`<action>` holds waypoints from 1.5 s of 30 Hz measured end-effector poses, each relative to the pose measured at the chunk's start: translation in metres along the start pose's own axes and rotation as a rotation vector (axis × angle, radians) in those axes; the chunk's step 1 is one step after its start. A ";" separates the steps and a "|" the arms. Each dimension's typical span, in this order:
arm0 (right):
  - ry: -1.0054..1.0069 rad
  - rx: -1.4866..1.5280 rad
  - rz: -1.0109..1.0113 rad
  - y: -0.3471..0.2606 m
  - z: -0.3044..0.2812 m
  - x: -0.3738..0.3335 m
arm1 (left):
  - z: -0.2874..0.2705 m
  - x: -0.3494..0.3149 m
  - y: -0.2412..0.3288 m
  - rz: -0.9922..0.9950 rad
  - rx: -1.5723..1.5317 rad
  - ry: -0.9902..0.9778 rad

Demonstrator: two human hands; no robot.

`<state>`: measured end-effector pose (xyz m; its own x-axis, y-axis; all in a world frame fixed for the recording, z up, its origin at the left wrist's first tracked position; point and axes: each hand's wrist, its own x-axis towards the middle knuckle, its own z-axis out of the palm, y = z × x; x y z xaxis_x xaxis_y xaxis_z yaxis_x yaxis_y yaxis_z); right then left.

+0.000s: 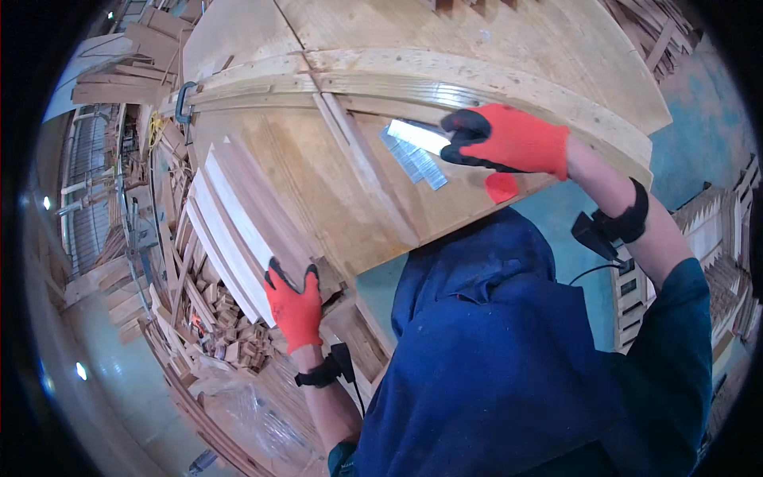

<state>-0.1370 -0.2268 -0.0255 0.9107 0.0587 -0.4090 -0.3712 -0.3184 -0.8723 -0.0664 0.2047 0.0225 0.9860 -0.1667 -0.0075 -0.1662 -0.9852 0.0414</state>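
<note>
My left hand (294,312), in a red glove with black fingertips, is at the near end of a row of long, slightly curved wooden slats (253,199). Its thumb and forefinger straddle the end of one slat. My right hand (513,139), gloved the same, is over the wooden worktop (294,191), its fingers closed on a bright, shiny strip (420,137). Beside that strip lie several silver, finely ribbed strips (415,159) resembling staple strips. A small flat red piece (501,187) sits below my right hand, near the worktop's edge.
A curved wooden rail (389,83) crosses the worktop, with a blue clamp (184,103) at its left end. A narrow batten (362,167) runs toward me. Offcuts (230,318) are heaped at left. Pallets (707,238) with stacked wood stand at right.
</note>
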 end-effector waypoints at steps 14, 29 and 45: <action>-0.039 0.311 -0.029 -0.001 -0.013 -0.012 | -0.051 0.043 0.031 -0.285 -1.100 0.131; 0.077 -0.262 0.011 -0.076 -0.089 0.075 | 0.040 0.156 0.142 0.467 -0.443 0.066; 0.412 -0.878 0.087 0.009 -0.034 0.128 | 0.162 0.269 0.074 -0.056 -0.148 0.178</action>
<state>-0.0177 -0.2542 -0.0763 0.9404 -0.2813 -0.1911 -0.3253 -0.9078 -0.2647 0.1845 0.0806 -0.1382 0.9828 -0.0898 0.1615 -0.1206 -0.9739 0.1921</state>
